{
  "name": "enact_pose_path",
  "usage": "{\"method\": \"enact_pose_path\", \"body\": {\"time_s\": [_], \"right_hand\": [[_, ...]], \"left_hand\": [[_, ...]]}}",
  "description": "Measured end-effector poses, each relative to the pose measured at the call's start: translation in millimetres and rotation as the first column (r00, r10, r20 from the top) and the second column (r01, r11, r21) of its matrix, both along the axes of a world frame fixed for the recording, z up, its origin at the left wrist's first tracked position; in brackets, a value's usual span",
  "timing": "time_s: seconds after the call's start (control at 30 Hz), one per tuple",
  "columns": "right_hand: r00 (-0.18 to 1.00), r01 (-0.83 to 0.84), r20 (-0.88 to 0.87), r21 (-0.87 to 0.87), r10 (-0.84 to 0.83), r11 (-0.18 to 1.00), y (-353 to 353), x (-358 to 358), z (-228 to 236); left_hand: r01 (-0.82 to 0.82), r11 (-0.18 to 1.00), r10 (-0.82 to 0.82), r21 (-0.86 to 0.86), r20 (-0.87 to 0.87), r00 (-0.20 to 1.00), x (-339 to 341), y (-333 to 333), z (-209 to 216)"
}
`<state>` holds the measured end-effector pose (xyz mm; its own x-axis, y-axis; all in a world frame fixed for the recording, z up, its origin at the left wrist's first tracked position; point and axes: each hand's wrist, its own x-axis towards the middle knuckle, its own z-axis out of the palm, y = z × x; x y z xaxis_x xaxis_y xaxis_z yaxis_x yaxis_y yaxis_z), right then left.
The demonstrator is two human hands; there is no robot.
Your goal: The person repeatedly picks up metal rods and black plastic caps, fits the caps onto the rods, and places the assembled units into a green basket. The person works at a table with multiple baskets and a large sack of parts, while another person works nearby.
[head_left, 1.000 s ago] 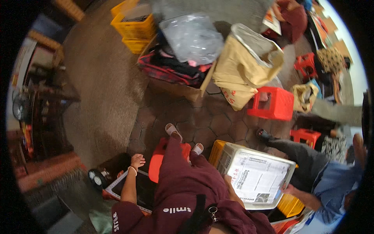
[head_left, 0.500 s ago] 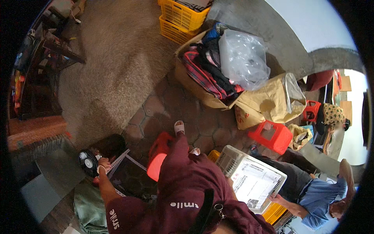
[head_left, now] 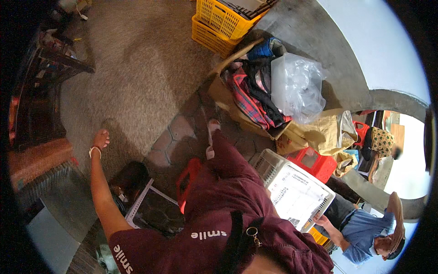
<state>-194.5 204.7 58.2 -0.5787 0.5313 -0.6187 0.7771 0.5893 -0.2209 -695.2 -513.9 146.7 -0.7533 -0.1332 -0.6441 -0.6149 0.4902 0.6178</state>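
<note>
My left hand (head_left: pixel 101 138), with a light bracelet at the wrist, is held out over the brown floor with its fingers curled in and nothing visible in them. A black rounded object (head_left: pixel 131 177) lies below it, apart from the hand. On my right side is a pale plastic crate (head_left: pixel 267 168) with printed white sheets (head_left: pixel 294 194) on its top. A person in a blue shirt (head_left: pixel 365 235) has a hand (head_left: pixel 320 220) on the crate's near right corner. My right arm runs down toward the crate; its fingers are hidden.
Yellow crates (head_left: pixel 216 34) are stacked at the top. A cardboard box (head_left: pixel 228 107) holds bags and clear plastic (head_left: pixel 299 86). Beside it are a brown paper sack (head_left: pixel 315 137) and a red stool (head_left: pixel 315 162). Another red stool (head_left: pixel 188 180) and a white perforated frame (head_left: pixel 139 201) flank my leg.
My left hand has come off the black rounded object and swung out, up and left. My leg has stepped forward. The crate has shifted slightly up in view.
</note>
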Motion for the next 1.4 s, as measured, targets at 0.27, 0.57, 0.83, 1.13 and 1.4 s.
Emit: {"method": "enact_pose_path", "body": {"time_s": [0.27, 0.57, 0.83, 1.13, 1.4], "right_hand": [[0.987, -0.135, 0.082, -0.078, 0.141, 0.988, 4.3, -85.4, 5.4], [0.995, -0.018, 0.093, -0.100, 0.027, 0.995, -48.6, -130.9, 14.9], [1.000, 0.004, -0.024, -0.087, -0.006, 0.996, -130.3, -204.0, 11.3], [0.965, -0.025, 0.258, -0.106, 0.051, 0.994, -226.2, -300.1, 20.2], [0.982, -0.136, 0.120, -0.085, 0.145, 0.987, -282.1, -359.6, 39.9]], "left_hand": [[0.097, 0.947, -0.099, -0.307, 0.008, 0.995, -100.6, 49.8, 72.5], [0.192, 0.948, -0.189, -0.255, 0.037, 0.981, -227.1, 59.9, 68.9], [-0.174, 0.953, 0.100, 0.247, 0.286, 0.953, -314.4, -59.6, 9.6], [-0.251, 0.949, 0.190, 0.191, 0.286, 0.939, -269.4, -314.0, 19.4], [-0.095, 0.979, 0.098, -0.178, 0.008, 0.995, -327.1, -250.4, 107.8]]}}
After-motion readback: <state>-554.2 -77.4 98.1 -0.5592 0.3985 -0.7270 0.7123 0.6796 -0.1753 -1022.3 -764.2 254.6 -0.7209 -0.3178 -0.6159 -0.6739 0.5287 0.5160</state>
